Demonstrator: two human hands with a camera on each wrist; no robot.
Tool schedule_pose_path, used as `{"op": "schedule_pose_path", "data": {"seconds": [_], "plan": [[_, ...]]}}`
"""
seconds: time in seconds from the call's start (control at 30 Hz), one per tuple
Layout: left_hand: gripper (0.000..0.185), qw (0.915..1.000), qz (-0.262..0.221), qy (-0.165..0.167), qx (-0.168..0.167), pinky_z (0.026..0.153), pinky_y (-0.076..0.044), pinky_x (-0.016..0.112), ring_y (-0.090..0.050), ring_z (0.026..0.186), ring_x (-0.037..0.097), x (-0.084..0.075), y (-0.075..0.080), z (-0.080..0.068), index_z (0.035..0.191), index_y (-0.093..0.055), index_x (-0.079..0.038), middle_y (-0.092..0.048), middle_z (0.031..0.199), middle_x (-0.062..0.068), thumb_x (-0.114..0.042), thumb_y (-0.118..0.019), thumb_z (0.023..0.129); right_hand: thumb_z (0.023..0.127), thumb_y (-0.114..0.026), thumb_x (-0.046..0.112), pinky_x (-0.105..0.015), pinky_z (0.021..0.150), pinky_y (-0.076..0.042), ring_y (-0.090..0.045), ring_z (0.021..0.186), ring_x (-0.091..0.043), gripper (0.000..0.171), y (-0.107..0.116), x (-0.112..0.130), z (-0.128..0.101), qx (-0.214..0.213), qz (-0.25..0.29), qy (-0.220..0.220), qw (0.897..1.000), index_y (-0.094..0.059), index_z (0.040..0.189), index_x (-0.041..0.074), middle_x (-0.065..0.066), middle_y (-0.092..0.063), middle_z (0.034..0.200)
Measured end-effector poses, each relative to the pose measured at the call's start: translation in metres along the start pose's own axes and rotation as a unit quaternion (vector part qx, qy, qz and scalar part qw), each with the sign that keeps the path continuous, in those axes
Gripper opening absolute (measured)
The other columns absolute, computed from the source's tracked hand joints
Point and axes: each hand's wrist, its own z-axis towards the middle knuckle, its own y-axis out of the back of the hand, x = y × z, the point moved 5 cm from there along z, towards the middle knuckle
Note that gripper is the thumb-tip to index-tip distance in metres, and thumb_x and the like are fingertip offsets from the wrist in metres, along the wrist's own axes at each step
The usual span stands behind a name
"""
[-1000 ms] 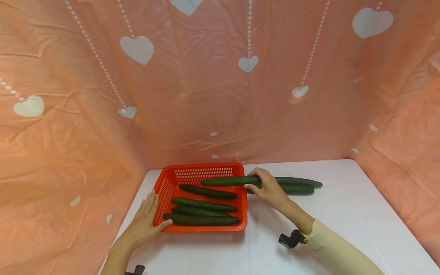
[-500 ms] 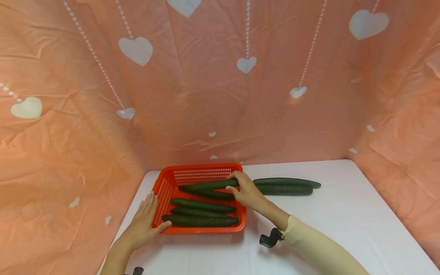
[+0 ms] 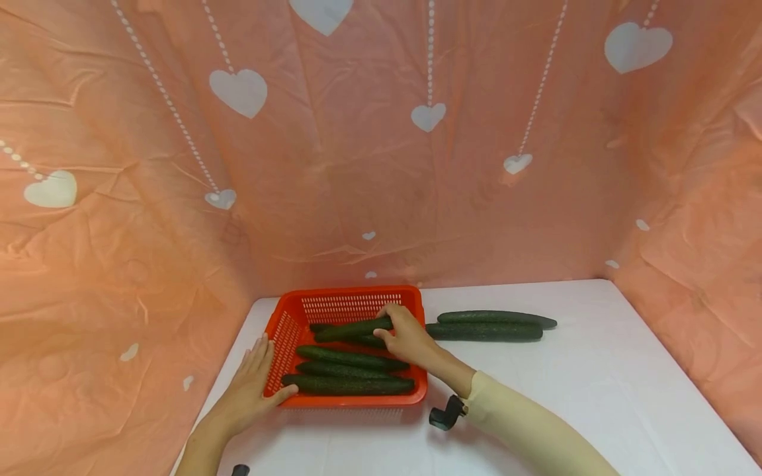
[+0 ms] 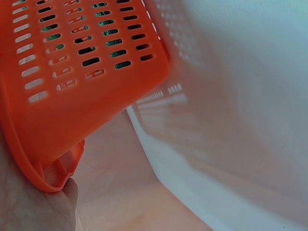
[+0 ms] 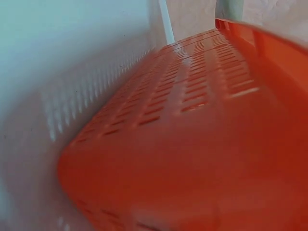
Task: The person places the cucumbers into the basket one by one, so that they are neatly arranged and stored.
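A red perforated plastic basket [image 3: 424, 380] stands on the white table. Inside, three cucumbers lie side by side toward the front, the nearest cucumber [image 3: 351, 385] along the front wall. My right hand [image 3: 407, 337] reaches over the right rim and grips a cucumber [image 3: 345, 330] by its right end, low in the back of the basket. Another cucumber [image 3: 319, 326] lies beneath and behind it, partly covered. My left hand [image 3: 247, 387] rests against the left rim with fingers straight and thumb over the front corner. In the left wrist view its palm [image 4: 33, 202] touches the basket rim.
Two more cucumbers, a rear cucumber [image 3: 497, 318] and a front cucumber [image 3: 485, 332], lie together on the white table [image 3: 536, 390] right of the basket. Orange cloth [image 3: 333, 165] with white hearts surrounds the table at the back and sides.
My right hand has carried the cucumber leftward over the right rim and lowered it into the back of the basket. My left hand stays on the basket's left edge.
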Motion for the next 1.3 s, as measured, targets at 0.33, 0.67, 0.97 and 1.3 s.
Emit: {"op": "schedule_pose_path", "data": {"seconds": [0.33,0.67,0.97,1.3], "plan": [[0.111,1.0000,-0.001,-0.001,0.000,0.133,0.011,0.043,0.002,0.164,0.046,0.001,-0.001,-0.001,0.167,-0.014,0.010,0.002,0.178,0.027,-0.056,-0.071,0.099,0.103,-0.074,0.013,-0.049,0.095,-0.057,-0.065,0.109,-0.032,0.021,-0.013,0.001,0.007,0.035,-0.019,-0.020,0.999,-0.063,0.117,0.002,-0.015,-0.068,0.115],[0.111,1.0000,-0.002,0.004,0.005,0.133,0.010,0.044,0.003,0.164,0.047,0.002,-0.002,0.000,0.168,-0.013,0.009,0.002,0.178,0.026,-0.057,-0.070,0.099,0.103,-0.072,0.008,-0.054,0.104,-0.055,-0.069,0.118,-0.036,0.023,-0.015,0.000,0.011,0.029,0.018,0.003,0.999,-0.069,0.123,-0.002,-0.019,-0.073,0.123],[0.112,0.9998,-0.012,0.013,0.012,0.133,0.010,0.050,0.004,0.163,0.049,0.003,-0.007,0.002,0.169,-0.012,0.007,0.004,0.178,0.025,-0.057,-0.071,0.098,0.100,-0.075,0.004,-0.056,0.105,-0.055,-0.069,0.119,-0.035,0.026,0.029,-0.017,-0.011,-0.076,0.063,0.028,0.995,-0.071,0.126,0.001,-0.016,-0.074,0.123],[0.111,0.9998,-0.001,0.017,0.005,0.132,0.012,0.046,0.004,0.163,0.051,0.005,-0.002,0.000,0.168,-0.013,0.008,0.003,0.178,0.026,-0.057,-0.070,0.099,0.099,-0.077,0.007,-0.061,0.100,-0.057,-0.069,0.112,-0.036,0.029,0.081,-0.055,-0.038,-0.104,0.031,0.006,0.994,-0.072,0.127,0.001,-0.014,-0.075,0.124]]}}
